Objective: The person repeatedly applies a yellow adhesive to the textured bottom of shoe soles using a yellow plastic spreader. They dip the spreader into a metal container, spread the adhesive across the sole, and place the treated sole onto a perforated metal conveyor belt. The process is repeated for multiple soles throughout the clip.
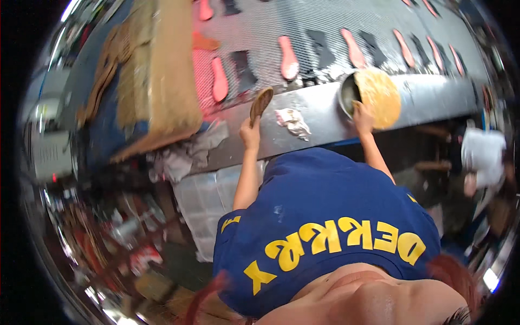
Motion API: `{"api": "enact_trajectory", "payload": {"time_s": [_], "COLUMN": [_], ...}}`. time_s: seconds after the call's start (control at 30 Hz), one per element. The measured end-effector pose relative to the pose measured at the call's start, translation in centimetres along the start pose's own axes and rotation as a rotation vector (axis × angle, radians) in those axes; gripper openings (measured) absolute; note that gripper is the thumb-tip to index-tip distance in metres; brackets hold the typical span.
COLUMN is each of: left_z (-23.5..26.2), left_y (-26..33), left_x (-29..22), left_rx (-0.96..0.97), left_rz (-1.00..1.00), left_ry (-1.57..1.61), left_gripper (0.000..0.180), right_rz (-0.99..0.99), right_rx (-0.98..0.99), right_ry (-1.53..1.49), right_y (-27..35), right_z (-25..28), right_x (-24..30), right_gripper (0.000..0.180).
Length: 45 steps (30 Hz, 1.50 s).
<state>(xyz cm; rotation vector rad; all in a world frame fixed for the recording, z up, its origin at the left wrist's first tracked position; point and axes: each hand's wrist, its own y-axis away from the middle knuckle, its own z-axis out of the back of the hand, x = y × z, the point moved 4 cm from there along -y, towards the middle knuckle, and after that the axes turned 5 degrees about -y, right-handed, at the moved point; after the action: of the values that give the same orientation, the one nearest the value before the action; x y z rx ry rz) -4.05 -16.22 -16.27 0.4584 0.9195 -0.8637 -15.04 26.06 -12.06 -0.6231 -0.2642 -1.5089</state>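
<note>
— While the person leans over the steel ledge [325, 116], what has the left hand [250, 134] got?

— It is clenched round the lower end of a brown insole [261, 104], which stands nearly upright, its top tilted a little to the right, above the ledge's far edge.

— And the right hand [363, 116]?

— It grips the near rim of a metal tin [351, 93] lying tipped on its side on the ledge, mouth facing left. A round yellowish, crusted disc [380, 97] sits against the tin's right side; whether it is the tin's bottom or a lid, I cannot tell.

— What lies between the hands?

— A crumpled white rag [292, 122], on the ledge, apart from both hands.

— Beyond the ledge?

— A grey mesh belt [325, 21] carrying pink soles [288, 57] and black ones [245, 70] in alternating rows. One pink sole lies just beyond the insole's tip; others stretch away to the right past the tin.

— To the left?

— A big cardboard sheet [162, 70] rests across the belt's left end and hangs over the ledge. Below it, grey cloth [184, 154] is bunched against the ledge's front.

— Anything nearer the camera?

— The person's blue shirt [325, 216] with yellow lettering fills the lower middle, both bare forearms reaching up from it. At the far right a white bundle [482, 154] is too blurred to tell. Lower left is dim clutter I cannot make out.
</note>
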Motion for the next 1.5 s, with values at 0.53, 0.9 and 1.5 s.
{"api": "enact_trajectory", "payload": {"time_s": [0.53,0.9,1.5], "left_z": [-5.8,-4.4,-3.3], "left_y": [3.6,6.0,7.6], "left_x": [-20.4,-25.1,-26.6], "left_rx": [1.141,1.010,0.952], "left_rz": [0.465,0.243,-0.106], "left_ry": [1.163,0.994,0.755], "left_gripper": [0.067,0.069,0.060], "right_rz": [-0.600,0.290,0.358], "right_rx": [-0.221,-0.350,-0.372], "right_ry": [-1.525,-0.925,-0.690], "right_y": [-0.6,-2.5,-0.8], "right_z": [1.1,14.2,13.9], "right_x": [-2.4,16.5,18.9], "right_gripper": [0.021,0.022,0.027]}}
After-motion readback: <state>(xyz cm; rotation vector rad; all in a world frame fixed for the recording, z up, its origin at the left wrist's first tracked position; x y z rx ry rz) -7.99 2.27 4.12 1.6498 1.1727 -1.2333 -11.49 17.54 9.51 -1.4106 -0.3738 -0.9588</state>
